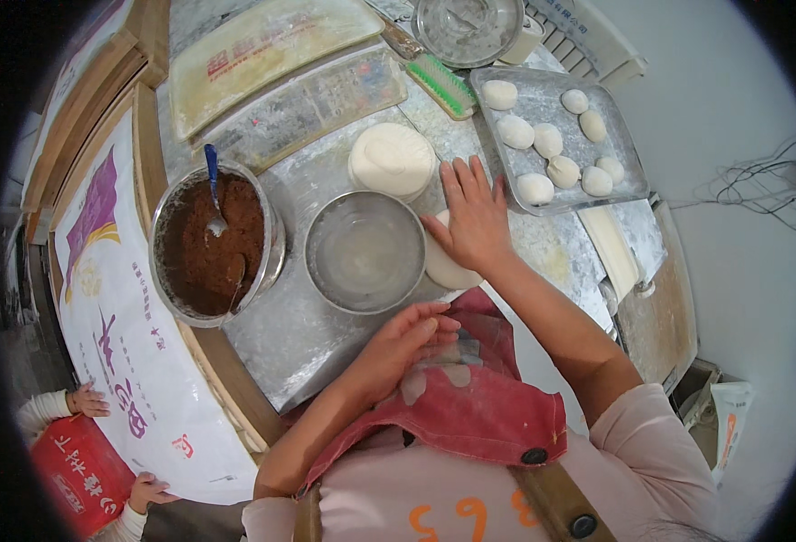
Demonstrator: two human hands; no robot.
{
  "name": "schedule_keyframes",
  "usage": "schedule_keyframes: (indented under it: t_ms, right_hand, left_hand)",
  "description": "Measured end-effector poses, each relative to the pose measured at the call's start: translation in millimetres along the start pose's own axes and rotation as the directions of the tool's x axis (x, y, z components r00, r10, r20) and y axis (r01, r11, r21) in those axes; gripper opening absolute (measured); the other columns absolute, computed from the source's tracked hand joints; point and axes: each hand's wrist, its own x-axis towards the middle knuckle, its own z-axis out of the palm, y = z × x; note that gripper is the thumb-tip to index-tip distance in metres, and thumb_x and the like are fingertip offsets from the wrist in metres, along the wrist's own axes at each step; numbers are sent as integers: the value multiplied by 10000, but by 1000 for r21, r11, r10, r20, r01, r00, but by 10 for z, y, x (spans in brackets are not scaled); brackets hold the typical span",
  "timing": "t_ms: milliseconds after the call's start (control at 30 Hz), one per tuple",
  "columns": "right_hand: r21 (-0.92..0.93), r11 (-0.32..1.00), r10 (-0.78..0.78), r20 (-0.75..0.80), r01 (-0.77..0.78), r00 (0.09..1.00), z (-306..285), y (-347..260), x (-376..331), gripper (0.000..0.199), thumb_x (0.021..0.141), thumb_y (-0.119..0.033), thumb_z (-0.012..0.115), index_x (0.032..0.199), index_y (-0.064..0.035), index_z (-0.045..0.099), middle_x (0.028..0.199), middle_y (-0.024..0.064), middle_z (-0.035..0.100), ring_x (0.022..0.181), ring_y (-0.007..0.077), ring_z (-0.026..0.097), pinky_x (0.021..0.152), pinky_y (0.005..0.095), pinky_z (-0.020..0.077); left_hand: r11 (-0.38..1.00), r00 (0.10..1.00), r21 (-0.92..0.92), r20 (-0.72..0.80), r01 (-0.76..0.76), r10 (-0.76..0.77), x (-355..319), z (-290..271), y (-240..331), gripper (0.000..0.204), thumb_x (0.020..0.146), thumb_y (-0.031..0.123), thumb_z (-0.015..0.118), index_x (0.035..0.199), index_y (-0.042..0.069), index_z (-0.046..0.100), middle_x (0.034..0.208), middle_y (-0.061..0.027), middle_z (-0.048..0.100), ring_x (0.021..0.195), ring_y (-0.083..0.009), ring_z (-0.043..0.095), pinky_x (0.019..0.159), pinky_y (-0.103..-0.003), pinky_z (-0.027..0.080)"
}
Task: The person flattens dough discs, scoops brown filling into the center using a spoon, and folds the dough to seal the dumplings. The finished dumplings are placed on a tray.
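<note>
Dough disc on the floured table is pressed flat under the open right hand; soft and pliable, it is best lifted at its rim. The left hand is loosely curled, empty, near the apron

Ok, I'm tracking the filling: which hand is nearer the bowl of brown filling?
Left. The left hand is by the apron, right of and below the bowl of brown filling; the right hand presses dough beyond the empty metal bowl.

dough disc half hidden under right hand, metal bowl cut off by top edge, spoon bowl buried in brown filling
</note>
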Motion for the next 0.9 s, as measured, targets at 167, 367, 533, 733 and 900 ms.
schedule_keyframes:
  t_ms: [167, 367, 533, 733, 900]
  right_hand:
    - [-24, 1000, 6, 8, -6, 1000, -27, -33, 40, 769, 900, -500, 596, 1455, -12, 382, 1507, 186, 355, 1446, 381, 255, 1128, 630, 232]
    - [-11, 1000, -3, -34, 2, 999, -12, -51, -127, 733, 896, -418, 604, 1457, -7, 372, 1511, 179, 351, 1453, 382, 245, 1103, 674, 216]
    - [-45, 999, -8, 104, 13, 995, -86, -244, -271, 768, 828, -239, 624, 1502, -45, 310, 1543, 163, 304, 1476, 367, 199, 1137, 657, 165]
    - [0, 1000, -8, 65, 8, 998, -61, -204, -279, 732, 842, -280, 636, 1477, -44, 355, 1514, 167, 332, 1453, 364, 237, 1125, 657, 181]
    - [143, 984, -113, 24, 109, 993, -391, -75, -242, 532, 827, -320, 696, 1259, -37, 570, 1214, 159, 575, 1159, 360, 526, 957, 508, 432]
  left_hand:
    - [997, 997, 45, 43, -59, 58, -82, 34, 45, 404, 1051, 246, 457, 1391, 31, 417, 1272, -118, 569, 1179, -204, 560, 1069, -360, 419]
    - [990, 992, 51, 23, -129, 128, -234, -36, -124, 402, 1052, 244, 454, 1382, 18, 415, 1274, -121, 554, 1195, -213, 544, 1077, -361, 412]
    - [987, 987, 11, -41, -157, 158, -313, 7, -90, 400, 1051, 240, 456, 1381, 16, 420, 1263, -118, 561, 1202, -200, 539, 1082, -352, 408]
    - [971, 974, 78, 31, -224, 222, -290, 9, -147, 364, 1043, 223, 484, 1348, 25, 461, 1222, -98, 588, 1123, -171, 563, 1020, -318, 429]
    - [976, 972, 40, -84, -216, 219, -553, -20, -153, 356, 1046, 228, 473, 1344, 33, 470, 1215, -82, 593, 1139, -163, 554, 1028, -316, 421]
